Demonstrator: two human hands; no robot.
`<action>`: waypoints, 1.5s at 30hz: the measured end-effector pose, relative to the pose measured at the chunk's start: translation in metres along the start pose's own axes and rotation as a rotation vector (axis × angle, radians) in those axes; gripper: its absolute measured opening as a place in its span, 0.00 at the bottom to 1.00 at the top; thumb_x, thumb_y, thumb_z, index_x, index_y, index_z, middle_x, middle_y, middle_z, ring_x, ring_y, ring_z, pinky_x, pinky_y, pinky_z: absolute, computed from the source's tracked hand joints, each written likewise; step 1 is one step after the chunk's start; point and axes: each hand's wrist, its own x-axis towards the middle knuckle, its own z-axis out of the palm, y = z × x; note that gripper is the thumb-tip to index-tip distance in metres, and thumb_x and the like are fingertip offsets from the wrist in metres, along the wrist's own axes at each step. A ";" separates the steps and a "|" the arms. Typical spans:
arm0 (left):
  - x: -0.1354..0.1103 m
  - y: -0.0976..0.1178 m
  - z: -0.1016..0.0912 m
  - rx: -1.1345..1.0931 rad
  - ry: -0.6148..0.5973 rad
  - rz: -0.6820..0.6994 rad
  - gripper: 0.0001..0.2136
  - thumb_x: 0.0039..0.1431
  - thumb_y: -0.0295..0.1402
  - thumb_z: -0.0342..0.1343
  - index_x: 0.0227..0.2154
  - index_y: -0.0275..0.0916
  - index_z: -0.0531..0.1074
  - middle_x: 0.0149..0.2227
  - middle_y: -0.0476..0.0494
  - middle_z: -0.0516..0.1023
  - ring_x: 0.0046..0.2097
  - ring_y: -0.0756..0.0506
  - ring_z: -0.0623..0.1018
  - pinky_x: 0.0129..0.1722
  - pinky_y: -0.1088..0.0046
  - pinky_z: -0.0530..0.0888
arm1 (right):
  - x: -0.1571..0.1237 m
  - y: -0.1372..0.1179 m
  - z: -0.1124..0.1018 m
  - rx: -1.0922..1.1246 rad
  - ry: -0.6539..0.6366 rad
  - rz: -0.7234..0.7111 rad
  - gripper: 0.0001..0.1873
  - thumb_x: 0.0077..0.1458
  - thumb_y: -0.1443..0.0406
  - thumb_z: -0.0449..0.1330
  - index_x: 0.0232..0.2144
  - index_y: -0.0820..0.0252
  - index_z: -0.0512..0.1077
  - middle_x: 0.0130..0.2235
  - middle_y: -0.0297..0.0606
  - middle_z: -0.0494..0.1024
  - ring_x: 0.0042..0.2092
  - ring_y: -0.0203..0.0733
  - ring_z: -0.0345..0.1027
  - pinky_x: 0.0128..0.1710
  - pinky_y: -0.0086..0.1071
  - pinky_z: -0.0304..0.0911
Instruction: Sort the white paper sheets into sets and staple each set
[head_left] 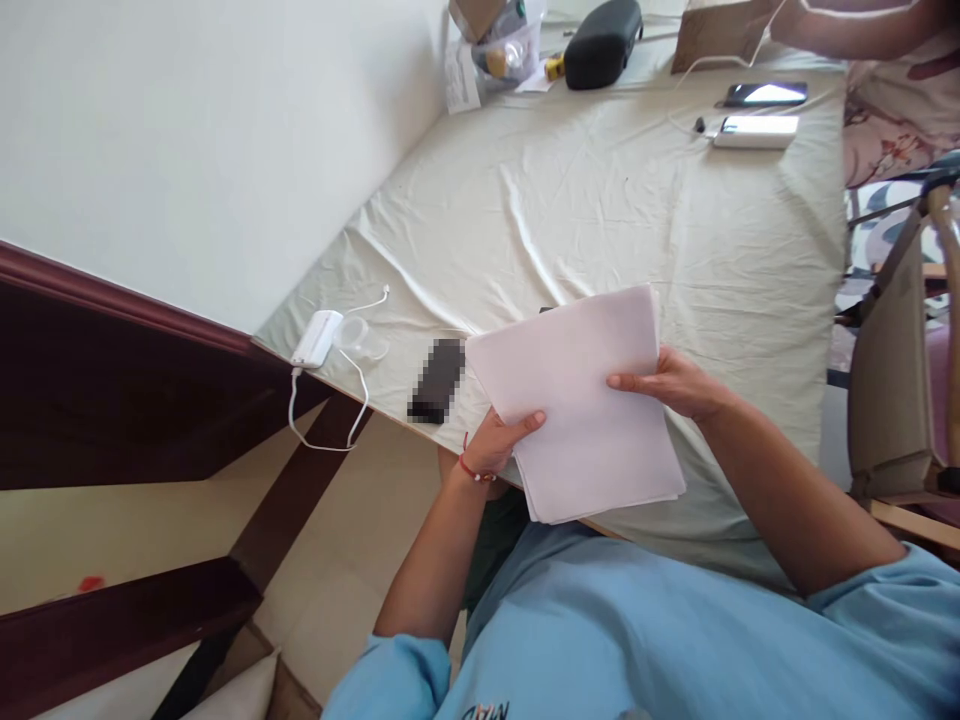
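Note:
I hold a stack of white paper sheets (577, 400) above the near edge of a table covered with a pale cloth (600, 200). My left hand (499, 440) grips the stack's lower left edge, thumb on top; a red string is round that wrist. My right hand (675, 385) grips the right edge, thumb laid across the top sheet. Both hands are closed on the paper.
A dark phone (436, 380) lies left of the paper. A white power bank with a cable (316, 340) sits at the table's corner. Farther off lie a black case (602, 42), a phone (765, 94), a white power bank (756, 131) and another person's arm (855, 30). A chair (900, 350) stands on the right.

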 end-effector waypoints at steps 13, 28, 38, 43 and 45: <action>0.003 -0.016 0.021 0.059 0.010 -0.102 0.30 0.38 0.45 0.80 0.45 0.33 0.83 0.49 0.32 0.86 0.48 0.33 0.84 0.52 0.53 0.80 | 0.033 -0.040 0.001 -1.130 0.484 -0.578 0.30 0.67 0.51 0.58 0.67 0.53 0.68 0.67 0.50 0.71 0.68 0.64 0.63 0.67 0.63 0.59; 0.003 -0.018 0.020 0.028 -0.093 -0.113 0.33 0.44 0.46 0.79 0.52 0.34 0.80 0.51 0.31 0.85 0.51 0.34 0.83 0.54 0.54 0.78 | 0.064 -0.050 0.040 -1.505 -0.118 -0.382 0.19 0.73 0.60 0.48 0.46 0.60 0.78 0.51 0.50 0.82 0.58 0.57 0.71 0.63 0.53 0.56; 0.012 -0.018 0.025 0.015 0.006 -0.119 0.32 0.41 0.51 0.78 0.45 0.32 0.82 0.45 0.32 0.86 0.44 0.37 0.84 0.48 0.58 0.80 | 0.067 -0.041 0.047 -1.345 -0.074 -0.526 0.18 0.72 0.63 0.49 0.47 0.59 0.79 0.47 0.47 0.83 0.51 0.52 0.73 0.54 0.45 0.61; 0.013 -0.018 0.023 0.037 0.005 -0.125 0.32 0.41 0.51 0.78 0.44 0.32 0.83 0.45 0.33 0.87 0.45 0.37 0.84 0.48 0.58 0.81 | 0.070 -0.034 0.044 -1.208 -0.032 -0.651 0.15 0.70 0.62 0.54 0.40 0.59 0.81 0.45 0.45 0.83 0.51 0.52 0.72 0.50 0.43 0.64; 0.013 -0.018 0.022 0.042 -0.007 -0.121 0.32 0.41 0.51 0.78 0.44 0.32 0.82 0.45 0.33 0.87 0.45 0.37 0.84 0.49 0.57 0.81 | 0.072 -0.032 0.043 -1.180 -0.043 -0.704 0.13 0.68 0.63 0.57 0.38 0.58 0.81 0.44 0.44 0.83 0.54 0.53 0.71 0.52 0.44 0.65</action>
